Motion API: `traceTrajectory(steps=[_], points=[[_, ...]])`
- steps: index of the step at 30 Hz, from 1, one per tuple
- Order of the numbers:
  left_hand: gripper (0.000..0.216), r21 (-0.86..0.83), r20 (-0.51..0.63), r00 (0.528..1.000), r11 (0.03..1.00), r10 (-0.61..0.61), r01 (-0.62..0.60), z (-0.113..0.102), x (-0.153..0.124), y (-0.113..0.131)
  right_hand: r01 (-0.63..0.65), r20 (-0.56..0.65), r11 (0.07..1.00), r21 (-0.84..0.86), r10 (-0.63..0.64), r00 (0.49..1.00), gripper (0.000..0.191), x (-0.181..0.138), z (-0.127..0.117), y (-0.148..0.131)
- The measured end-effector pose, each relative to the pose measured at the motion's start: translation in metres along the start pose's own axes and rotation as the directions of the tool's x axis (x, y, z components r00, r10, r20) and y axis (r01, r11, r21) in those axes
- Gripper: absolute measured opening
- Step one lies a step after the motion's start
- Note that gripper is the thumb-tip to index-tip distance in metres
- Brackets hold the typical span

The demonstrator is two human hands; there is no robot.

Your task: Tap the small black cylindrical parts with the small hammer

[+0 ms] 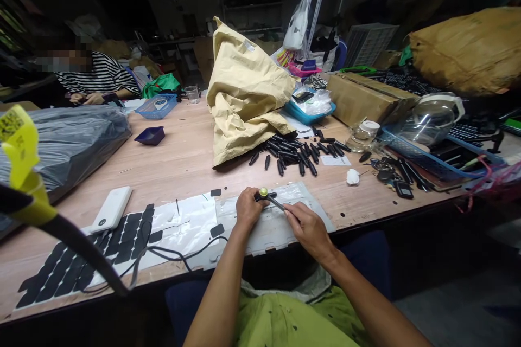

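My right hand (308,229) is closed around the handle of a small hammer (277,203), which has a round yellowish head. The head is over the fingertips of my left hand (247,209). Those fingers pinch a small black part (270,196), mostly covered by the hand and hammer. Both hands are above a clear plastic sheet (293,195) at the table's front edge. Farther back, a pile of black spindle-shaped parts (288,152) spills beside the mouth of a large tan paper sack (244,87).
To the left are a white power bank (112,209), a sheet of black stickers (130,236), cables (163,252) and a grey plastic-wrapped bundle (81,141). At right stand a glass jar (362,138) and a blue basket (468,168). A person in stripes (108,73) sits across.
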State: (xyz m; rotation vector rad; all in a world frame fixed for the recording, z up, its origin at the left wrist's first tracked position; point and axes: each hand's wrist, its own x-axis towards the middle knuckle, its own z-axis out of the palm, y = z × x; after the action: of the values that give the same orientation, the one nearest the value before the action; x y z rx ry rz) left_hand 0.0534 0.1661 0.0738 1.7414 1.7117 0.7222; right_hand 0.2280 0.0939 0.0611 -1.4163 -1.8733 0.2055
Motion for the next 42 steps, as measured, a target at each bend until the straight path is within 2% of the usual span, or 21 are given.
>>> traceTrajectory(steps=[4, 9, 12, 16, 19, 22, 24, 26, 27, 30, 31, 33, 35, 37, 42], points=[[0.030, -0.048, -0.023, 1.000, 0.999, -0.014, 0.012, 0.002, -0.001, -0.001, -0.020, -0.070, 0.997, -0.072, 0.015, 0.997, 0.029, 0.005, -0.002, 0.021], [0.018, -0.040, -0.001, 1.000, 0.999, -0.022, 0.022, 0.001, 0.000, 0.003, -0.002, -0.087, 0.946, -0.324, -0.028, 0.996, 0.026, 0.015, -0.004, 0.049], [0.016, -0.028, 0.027, 0.999, 0.999, -0.036, 0.037, -0.003, -0.001, 0.006, 0.011, -0.092, 0.918, -0.397, -0.052, 0.994, 0.024, 0.016, -0.002, 0.055], [0.017, -0.039, 0.177, 0.979, 0.994, 0.104, -0.099, -0.009, -0.022, 0.004, 0.008, -0.091, 0.897, -0.441, -0.054, 0.994, 0.023, 0.015, 0.002, 0.052], [0.021, -0.077, 0.311, 0.914, 0.966, 0.259, -0.248, -0.006, -0.057, -0.002, -0.004, -0.088, 0.881, -0.474, -0.043, 0.995, 0.023, 0.014, 0.003, 0.049], [0.033, -0.063, 0.365, 0.867, 0.938, 0.341, -0.342, 0.000, -0.088, -0.008, -0.003, -0.096, 0.872, -0.490, -0.050, 0.994, 0.023, 0.014, 0.004, 0.047], [0.045, -0.076, 0.368, 0.856, 0.929, 0.364, -0.362, 0.004, -0.094, -0.008, 0.002, -0.104, 0.867, -0.498, -0.062, 0.993, 0.022, 0.013, 0.005, 0.046], [0.048, -0.115, 0.320, 0.873, 0.930, 0.368, -0.350, 0.005, -0.081, -0.005, 0.007, -0.108, 0.861, -0.508, -0.072, 0.992, 0.021, 0.013, 0.005, 0.045], [0.043, -0.129, 0.265, 0.897, 0.935, 0.353, -0.330, 0.004, -0.068, -0.002, 0.011, -0.106, 0.859, -0.511, -0.076, 0.991, 0.021, 0.013, 0.005, 0.044], [0.026, -0.109, -0.008, 0.978, 0.972, 0.209, -0.208, 0.000, -0.009, 0.011, 0.023, -0.102, 0.856, -0.517, -0.088, 0.991, 0.021, 0.012, 0.005, 0.044], [0.024, -0.093, -0.106, 0.984, 0.984, 0.144, -0.154, -0.002, 0.012, 0.015, 0.026, -0.102, 0.856, -0.516, -0.091, 0.991, 0.021, 0.012, 0.006, 0.043], [0.025, -0.034, -0.226, 0.974, 0.999, 0.031, -0.039, -0.004, 0.052, 0.023, 0.031, -0.106, 0.857, -0.515, -0.100, 0.989, 0.021, 0.011, 0.006, 0.043], [0.028, 0.062, -0.269, 0.961, 0.995, -0.061, 0.081, -0.005, 0.083, 0.029, 0.037, -0.109, 0.857, -0.513, -0.108, 0.988, 0.021, 0.011, 0.006, 0.042], [0.030, 0.144, -0.263, 0.958, 0.976, -0.118, 0.160, -0.004, 0.101, 0.032, 0.040, -0.105, 0.857, -0.513, -0.109, 0.989, 0.021, 0.011, 0.006, 0.040], [0.023, 0.208, -0.227, 0.959, 0.953, -0.170, 0.218, -0.004, 0.109, 0.033, 0.035, -0.105, 0.852, -0.522, -0.104, 0.989, 0.019, 0.012, 0.006, 0.037]])
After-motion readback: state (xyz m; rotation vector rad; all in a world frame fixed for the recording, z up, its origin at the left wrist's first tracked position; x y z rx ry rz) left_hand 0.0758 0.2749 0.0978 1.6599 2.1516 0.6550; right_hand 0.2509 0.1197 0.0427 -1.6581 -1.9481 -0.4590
